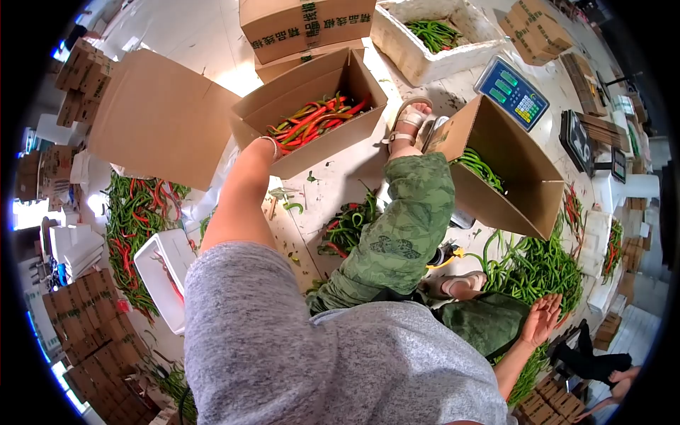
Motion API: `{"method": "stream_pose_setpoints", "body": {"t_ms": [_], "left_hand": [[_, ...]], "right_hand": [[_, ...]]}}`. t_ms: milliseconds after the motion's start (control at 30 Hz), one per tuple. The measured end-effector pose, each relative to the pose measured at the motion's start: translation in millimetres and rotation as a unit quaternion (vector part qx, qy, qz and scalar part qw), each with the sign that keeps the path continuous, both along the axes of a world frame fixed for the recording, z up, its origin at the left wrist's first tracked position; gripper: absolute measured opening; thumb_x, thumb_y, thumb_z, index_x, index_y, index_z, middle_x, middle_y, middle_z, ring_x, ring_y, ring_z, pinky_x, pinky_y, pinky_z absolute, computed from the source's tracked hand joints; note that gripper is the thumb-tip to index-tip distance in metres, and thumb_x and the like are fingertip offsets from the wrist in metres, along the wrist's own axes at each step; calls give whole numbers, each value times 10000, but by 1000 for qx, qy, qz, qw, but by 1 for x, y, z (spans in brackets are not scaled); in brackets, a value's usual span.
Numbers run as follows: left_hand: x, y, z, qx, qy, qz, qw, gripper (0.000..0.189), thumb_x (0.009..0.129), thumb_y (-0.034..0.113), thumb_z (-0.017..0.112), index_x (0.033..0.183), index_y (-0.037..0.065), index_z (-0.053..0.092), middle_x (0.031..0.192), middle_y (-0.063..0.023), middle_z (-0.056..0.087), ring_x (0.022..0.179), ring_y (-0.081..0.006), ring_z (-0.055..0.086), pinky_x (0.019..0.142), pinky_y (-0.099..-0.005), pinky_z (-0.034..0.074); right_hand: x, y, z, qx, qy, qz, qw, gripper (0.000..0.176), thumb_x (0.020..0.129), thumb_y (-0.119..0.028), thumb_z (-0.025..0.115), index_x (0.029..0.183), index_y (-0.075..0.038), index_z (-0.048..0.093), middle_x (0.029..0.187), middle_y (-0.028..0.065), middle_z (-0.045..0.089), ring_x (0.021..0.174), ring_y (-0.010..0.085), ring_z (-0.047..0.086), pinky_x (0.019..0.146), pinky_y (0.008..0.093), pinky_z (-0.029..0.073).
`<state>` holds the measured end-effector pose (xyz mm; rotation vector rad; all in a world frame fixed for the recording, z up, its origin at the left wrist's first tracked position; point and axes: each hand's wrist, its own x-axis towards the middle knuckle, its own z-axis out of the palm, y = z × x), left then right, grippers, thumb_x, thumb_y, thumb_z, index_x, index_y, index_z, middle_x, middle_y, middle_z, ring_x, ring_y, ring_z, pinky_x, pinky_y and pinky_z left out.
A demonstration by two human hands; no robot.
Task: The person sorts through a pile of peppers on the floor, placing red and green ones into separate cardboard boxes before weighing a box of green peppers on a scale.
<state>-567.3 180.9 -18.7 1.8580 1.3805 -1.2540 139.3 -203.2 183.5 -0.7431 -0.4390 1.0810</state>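
My left arm reaches to the near-left corner of a cardboard box (312, 157) that holds red and greenish chili peppers (312, 124). A light band circles the wrist of my left hand (265, 147); the fingers are hidden at the box's corner. Low on the right, palm up and fingers apart, my right hand (542, 320) is empty beside my green trouser leg. Near it spreads a big heap of green chili peppers (531, 269). A second cardboard box (506, 202), tipped toward me, has green chilies (480, 168) inside, with my sandaled foot (409, 124) beside it.
A digital scale (512, 92) stands behind the tipped box. At the back are a white foam box (418, 64) with green chilies and a printed carton (308, 32). Mixed chilies (134, 241) and a white tub (161, 273) lie left. Another person (591, 361) is at lower right.
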Motion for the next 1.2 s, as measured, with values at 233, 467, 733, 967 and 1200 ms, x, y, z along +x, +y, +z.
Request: {"method": "stream_pose_setpoints", "body": {"t_ms": [233, 467, 733, 967, 1200], "left_hand": [[-6, -5, 31, 104, -61, -29, 992, 167, 725, 129, 629, 878, 170, 684, 963, -104, 665, 917, -274, 631, 789, -355, 495], [-61, 10, 112, 295, -329, 273, 855, 181, 732, -106, 461, 734, 4, 605, 627, -59, 612, 566, -126, 574, 538, -257, 456], [-42, 22, 260, 284, -448, 375, 760, 138, 766, -52, 503, 856, 16, 581, 693, -6, 568, 584, -92, 516, 521, -222, 406], [-9, 46, 261, 347, -547, 384, 658, 102, 782, -6, 571, 878, -21, 602, 700, -33, 591, 583, -104, 539, 522, -233, 435], [-21, 26, 95, 431, -70, 258, 862, 192, 798, 146, 536, 932, 129, 673, 963, -107, 660, 917, -293, 620, 812, -376, 487]], "right_hand": [[-1, -4, 0, -4, -16, -19, 1000, 437, 956, -202, 468, 1339, -15, 370, 1225, 100, 475, 1066, 209, 459, 896, 361, 409], [-2, 3, 1, -3, 2, -20, 1000, 427, 951, -191, 478, 1321, 3, 389, 1205, 103, 479, 1063, 208, 456, 895, 363, 401], [-4, 10, 1, 41, -4, 45, 998, 434, 956, -208, 467, 1329, -5, 380, 1199, 97, 467, 1066, 210, 443, 923, 365, 382], [-3, 8, 0, 41, -7, 25, 999, 437, 954, -210, 471, 1330, -6, 379, 1199, 88, 455, 1053, 204, 439, 912, 364, 384], [-8, 6, 0, 15, -1, -15, 1000, 439, 957, -214, 465, 1336, -13, 372, 1191, 84, 472, 1050, 200, 449, 898, 368, 392]]}}
